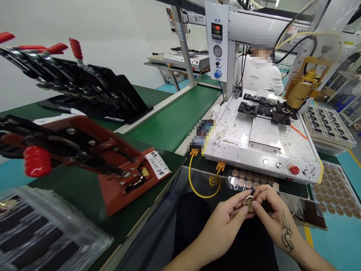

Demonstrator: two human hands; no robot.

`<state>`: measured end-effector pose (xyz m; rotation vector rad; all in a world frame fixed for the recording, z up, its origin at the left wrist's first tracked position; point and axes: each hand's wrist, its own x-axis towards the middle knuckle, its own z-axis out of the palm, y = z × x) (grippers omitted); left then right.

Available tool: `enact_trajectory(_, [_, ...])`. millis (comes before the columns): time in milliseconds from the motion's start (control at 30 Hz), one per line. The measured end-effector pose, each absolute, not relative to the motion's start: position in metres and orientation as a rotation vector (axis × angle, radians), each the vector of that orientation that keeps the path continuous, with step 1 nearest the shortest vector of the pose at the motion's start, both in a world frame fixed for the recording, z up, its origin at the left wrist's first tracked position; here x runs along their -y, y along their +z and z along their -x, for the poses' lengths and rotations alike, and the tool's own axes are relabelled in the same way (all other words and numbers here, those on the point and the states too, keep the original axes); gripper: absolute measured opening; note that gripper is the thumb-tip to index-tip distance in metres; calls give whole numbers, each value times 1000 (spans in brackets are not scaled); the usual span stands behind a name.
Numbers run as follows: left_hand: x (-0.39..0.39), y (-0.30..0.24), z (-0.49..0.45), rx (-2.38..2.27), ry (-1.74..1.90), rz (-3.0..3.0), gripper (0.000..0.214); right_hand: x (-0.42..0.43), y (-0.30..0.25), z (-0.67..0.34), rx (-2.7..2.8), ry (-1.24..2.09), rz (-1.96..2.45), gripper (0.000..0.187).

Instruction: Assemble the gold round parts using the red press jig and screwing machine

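Note:
Above my lap, a small round watch case [249, 203] with a shiny gold-brown rim is held between both hands. My left hand [229, 218] is closed on its left side, thumb and fingers pinching the edge. From the right, my right hand [270, 210] is closed on the same piece, its thumb pressed on the rim. Just beyond my fingers lies a sheet of round brown stickers [245, 184], partly covered by my hands. The underside of the watch case is hidden.
A white dispensing machine [239, 158] with black fixtures [265, 108] and a gold nozzle unit [303, 88] stands ahead. Left are a brown toggle-clamp press [118, 180], black clamps [113, 94] and plastic trays [47, 233]. Another sticker sheet [335, 188] lies right. A person [261, 75] sits behind.

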<state>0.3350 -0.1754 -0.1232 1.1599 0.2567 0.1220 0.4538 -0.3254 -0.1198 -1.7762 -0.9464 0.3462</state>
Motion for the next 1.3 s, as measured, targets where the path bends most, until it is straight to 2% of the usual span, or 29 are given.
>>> enact_trajectory(100, [176,-132,-333,-288,206,-1345,43,326,-125,-455,1024,155,1849,14])
enact_trajectory(167, [174,-134,-332,-273,230,-1471,43,325,-126,-456,1076,155,1882,6])
enact_trajectory(267, [168,-129,-330,-202,188,-1567,50,323,-125,-458,1244,278,1826,22])
enact_trajectory(300, [166,-126,-330,-201,193,-1560,52,322,-124,-458,1272,287,1788,22])
enact_trajectory(400, [160,-119,-331,-297,304,-1416,50,315,-121,-458,1069,316,1701,8])
enact_trajectory(500, [158,-115,-332,-377,356,-1288,42,305,-122,-455,704,559,1548,22])
enact_trajectory(600, [159,-113,-331,-399,310,-1287,26,296,-127,-451,565,754,1389,33])
enact_trajectory(800, [154,-103,-324,-436,330,-1364,23,291,-131,-444,607,825,1378,32])
enact_trajectory(900, [150,-101,-322,-435,310,-1361,25,292,-126,-448,776,739,1450,41])
enact_trajectory(1000, [149,-102,-321,-431,315,-1374,24,294,-120,-459,1187,558,1581,48])
enact_trajectory(1067, [150,-102,-318,-439,347,-1427,21,294,-117,-466,1476,400,1648,47])
enact_trajectory(1167, [146,-88,-309,-440,398,-1624,12,288,-115,-474,1727,157,1665,56])
enact_trajectory(1233, [132,-67,-298,-441,503,-1822,11,280,-114,-477,1767,50,1631,60])
enact_trajectory(1300, [107,-38,-283,-467,785,-2023,14,269,-110,-477,1721,20,1584,56])
